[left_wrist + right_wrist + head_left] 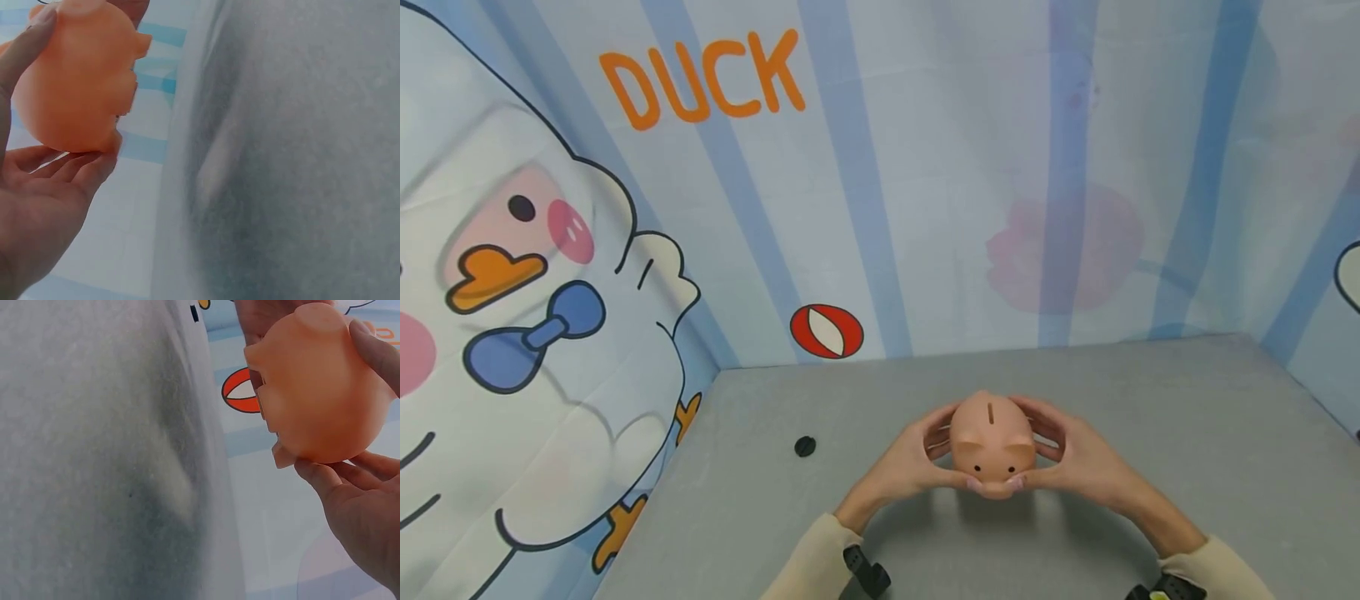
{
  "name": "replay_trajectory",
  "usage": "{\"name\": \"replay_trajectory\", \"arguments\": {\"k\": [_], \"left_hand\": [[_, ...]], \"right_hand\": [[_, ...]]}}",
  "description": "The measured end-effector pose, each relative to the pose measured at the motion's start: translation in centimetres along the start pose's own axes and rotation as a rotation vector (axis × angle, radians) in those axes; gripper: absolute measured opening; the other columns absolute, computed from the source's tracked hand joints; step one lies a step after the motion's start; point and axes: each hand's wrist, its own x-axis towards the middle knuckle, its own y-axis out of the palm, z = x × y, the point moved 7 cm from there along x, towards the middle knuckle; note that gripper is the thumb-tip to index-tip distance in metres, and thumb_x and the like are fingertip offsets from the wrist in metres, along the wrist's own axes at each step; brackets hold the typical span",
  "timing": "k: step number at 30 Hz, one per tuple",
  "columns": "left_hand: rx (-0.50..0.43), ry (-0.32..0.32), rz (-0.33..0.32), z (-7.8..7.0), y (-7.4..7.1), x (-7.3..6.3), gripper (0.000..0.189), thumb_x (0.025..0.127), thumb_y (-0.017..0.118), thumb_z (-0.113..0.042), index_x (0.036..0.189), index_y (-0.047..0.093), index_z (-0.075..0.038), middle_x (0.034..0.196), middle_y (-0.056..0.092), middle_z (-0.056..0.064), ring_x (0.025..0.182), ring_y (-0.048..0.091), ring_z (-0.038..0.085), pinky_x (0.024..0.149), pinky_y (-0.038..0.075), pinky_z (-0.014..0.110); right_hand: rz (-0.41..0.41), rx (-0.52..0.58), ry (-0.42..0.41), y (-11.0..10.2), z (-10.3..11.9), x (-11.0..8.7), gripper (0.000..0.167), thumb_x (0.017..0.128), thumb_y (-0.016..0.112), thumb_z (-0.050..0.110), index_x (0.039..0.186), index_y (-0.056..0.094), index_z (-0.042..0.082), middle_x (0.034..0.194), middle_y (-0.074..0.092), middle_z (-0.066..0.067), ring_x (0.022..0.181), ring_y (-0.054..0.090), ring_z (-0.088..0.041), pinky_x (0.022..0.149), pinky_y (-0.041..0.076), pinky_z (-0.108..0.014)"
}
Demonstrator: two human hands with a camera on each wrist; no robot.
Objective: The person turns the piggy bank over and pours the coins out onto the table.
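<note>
Both hands hold an orange piggy bank (991,437) between them, its snout facing me and the coin slot on top. My left hand (916,457) grips one side, thumb by the snout and fingers round the flank. On the opposite side my right hand (1078,457) grips it the same way. The left wrist view has the piggy bank (78,75) raised off the table with its stubby feet downward. In the right wrist view, fingertips (315,475) support its back end. A small black round disc (805,447) lies on the table, left of the hands.
The grey table (752,533) runs back to a striped blue and white cloth (955,167) with printed duck, ball and lettering. A large printed duck (550,433) covers the left side. Black straps with devices (867,572) sit at the wrists.
</note>
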Motion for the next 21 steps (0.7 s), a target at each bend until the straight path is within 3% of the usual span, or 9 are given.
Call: {"name": "replay_trajectory", "arguments": {"k": [10,21], "left_hand": [[0.078,-0.012,0.002,-0.47,-0.18,-0.02,0.095,0.084,0.089,-0.01,0.163,0.038,-0.021,0.166,0.045,0.003,0.148,0.054,0.025,0.115,0.051,0.023],[0.16,0.03,-0.009,-0.95,-0.21,-0.27,0.104,0.082,0.092,-0.011,0.166,0.031,-0.019,0.169,0.041,0.001,0.153,0.047,0.022,0.122,0.044,0.024]], "right_hand": [[0.015,-0.018,0.02,0.2,-0.68,-0.07,0.098,0.086,0.088,0.019,0.164,0.03,0.003,0.169,0.031,-0.027,0.152,0.032,-0.053,0.111,0.056,-0.031],[-0.031,-0.147,-0.068,0.3,0.07,-0.02,0.104,0.08,0.094,0.027,0.163,0.035,0.006,0.166,0.039,-0.024,0.148,0.043,-0.05,0.112,0.056,-0.042]]}}
